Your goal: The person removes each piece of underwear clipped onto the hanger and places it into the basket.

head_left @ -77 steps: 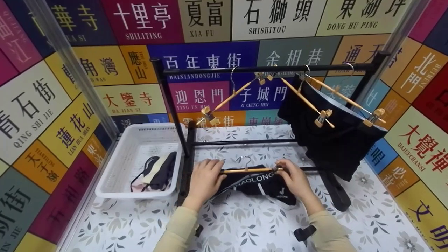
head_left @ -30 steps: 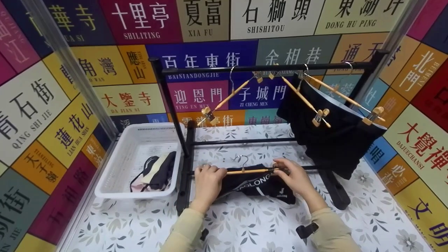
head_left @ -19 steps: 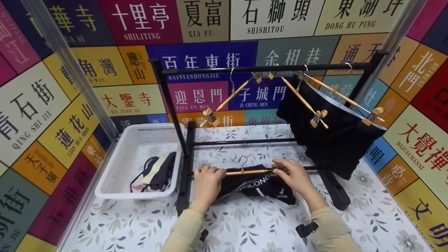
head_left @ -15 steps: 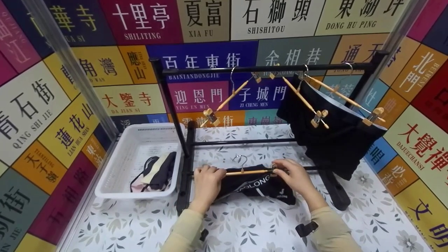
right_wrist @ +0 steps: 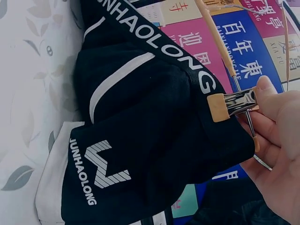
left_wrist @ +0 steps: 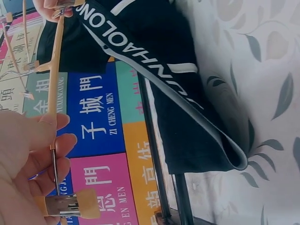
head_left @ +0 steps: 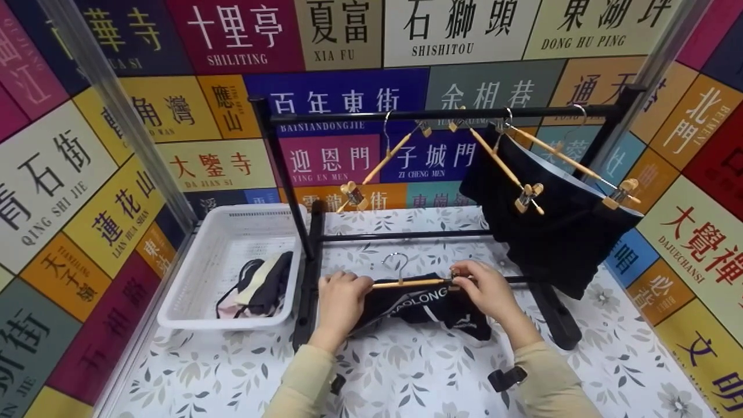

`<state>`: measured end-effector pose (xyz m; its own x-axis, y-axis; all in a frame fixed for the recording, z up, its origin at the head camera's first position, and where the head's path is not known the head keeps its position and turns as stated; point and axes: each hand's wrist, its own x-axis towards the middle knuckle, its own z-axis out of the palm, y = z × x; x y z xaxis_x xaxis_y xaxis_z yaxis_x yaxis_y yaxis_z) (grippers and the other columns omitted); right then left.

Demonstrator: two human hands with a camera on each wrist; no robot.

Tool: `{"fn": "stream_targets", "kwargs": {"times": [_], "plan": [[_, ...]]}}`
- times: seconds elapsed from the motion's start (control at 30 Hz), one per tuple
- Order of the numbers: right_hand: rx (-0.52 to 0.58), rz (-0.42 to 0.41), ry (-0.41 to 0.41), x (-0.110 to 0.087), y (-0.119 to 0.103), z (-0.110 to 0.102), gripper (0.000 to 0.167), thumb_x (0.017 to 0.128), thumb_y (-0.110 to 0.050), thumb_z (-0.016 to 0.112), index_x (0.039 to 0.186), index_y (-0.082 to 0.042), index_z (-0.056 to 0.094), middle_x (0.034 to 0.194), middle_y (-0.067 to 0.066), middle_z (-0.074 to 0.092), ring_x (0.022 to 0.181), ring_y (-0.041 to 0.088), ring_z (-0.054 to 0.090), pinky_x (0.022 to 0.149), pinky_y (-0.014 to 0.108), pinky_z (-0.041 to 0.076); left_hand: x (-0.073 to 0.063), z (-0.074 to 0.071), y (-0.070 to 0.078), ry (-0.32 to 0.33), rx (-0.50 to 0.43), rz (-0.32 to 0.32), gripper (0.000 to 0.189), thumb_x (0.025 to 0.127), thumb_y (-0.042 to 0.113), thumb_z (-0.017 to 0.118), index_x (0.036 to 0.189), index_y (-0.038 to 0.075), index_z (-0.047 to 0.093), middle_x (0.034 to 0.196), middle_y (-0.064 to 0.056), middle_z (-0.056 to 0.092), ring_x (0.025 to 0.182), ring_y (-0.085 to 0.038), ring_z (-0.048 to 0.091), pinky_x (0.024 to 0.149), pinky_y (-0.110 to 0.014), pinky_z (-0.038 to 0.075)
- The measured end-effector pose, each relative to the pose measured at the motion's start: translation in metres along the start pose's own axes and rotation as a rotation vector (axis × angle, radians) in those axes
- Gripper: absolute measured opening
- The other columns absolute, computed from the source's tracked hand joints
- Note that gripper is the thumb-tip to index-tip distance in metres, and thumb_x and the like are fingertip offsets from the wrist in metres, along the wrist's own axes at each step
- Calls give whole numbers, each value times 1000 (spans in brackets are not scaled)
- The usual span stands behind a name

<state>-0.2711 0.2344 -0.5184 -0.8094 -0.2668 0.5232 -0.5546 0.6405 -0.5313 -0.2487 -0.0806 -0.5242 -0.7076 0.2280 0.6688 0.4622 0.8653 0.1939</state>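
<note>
My left hand holds the left part of a wooden clip hanger, its fingers and thumb around the bar. The hanger's left clip has no cloth in it. At the other end my right hand pinches the right clip, which bites the waistband of black boxer briefs with white lettering. Their other side hangs loose in the left wrist view, with the grey-edged waistband sagging below the bar. The hanger's metal hook points up.
Ahead stands a black rack with several clip hangers on its rail; black shorts hang at its right. A white basket at the left contains folded clothes. Lettered panels surround the leaf-patterned table.
The hanger and my left hand have shifted slightly left. The briefs' left waistband has slipped lower from the bar. My right hand stays on the right clip.
</note>
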Motion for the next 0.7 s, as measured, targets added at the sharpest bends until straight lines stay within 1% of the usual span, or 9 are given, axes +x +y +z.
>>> {"fn": "stream_targets", "kwargs": {"times": [0.13, 0.3, 0.4, 0.57, 0.7], "plan": [[-27, -24, 21, 2, -2, 0, 22, 84, -7, 77, 104, -6, 69, 94, 4, 70, 88, 24, 67, 77, 41, 56, 2, -2, 0, 16, -5, 0, 7, 86, 23, 71, 81, 18, 74, 72, 0, 66, 72, -24, 57, 73, -44, 39], [-64, -45, 48, 5, -4, -1, 21, 82, -7, 78, 101, -6, 69, 93, 5, 70, 87, 25, 67, 76, 42, 55, 3, -4, -1, 21, -9, 3, 8, 87, 24, 70, 84, 19, 76, 75, 1, 68, 71, -24, 58, 73, -43, 40], [-64, -59, 67, 8, -7, -1, 20, 81, -7, 78, 99, -6, 69, 91, 5, 70, 86, 26, 66, 76, 44, 53, 5, -5, -2, 27, -7, 5, 6, 87, 23, 71, 84, 20, 76, 75, 1, 69, 71, -24, 58, 72, -44, 41], [-61, -94, 98, 12, -11, -2, 18, 82, -7, 77, 98, -6, 68, 90, 4, 70, 86, 25, 66, 77, 44, 51, 6, -5, -4, 58, -6, 8, 6, 86, 23, 72, 83, 19, 75, 75, 0, 68, 71, -24, 58, 74, -45, 41], [-71, -115, 94, 11, -10, -1, 21, 81, -6, 78, 101, -5, 68, 91, 6, 70, 87, 27, 66, 78, 45, 51, 5, -3, -4, 73, -3, 15, 8, 86, 23, 72, 82, 17, 74, 74, 0, 67, 71, -24, 58, 75, -45, 42]]}}
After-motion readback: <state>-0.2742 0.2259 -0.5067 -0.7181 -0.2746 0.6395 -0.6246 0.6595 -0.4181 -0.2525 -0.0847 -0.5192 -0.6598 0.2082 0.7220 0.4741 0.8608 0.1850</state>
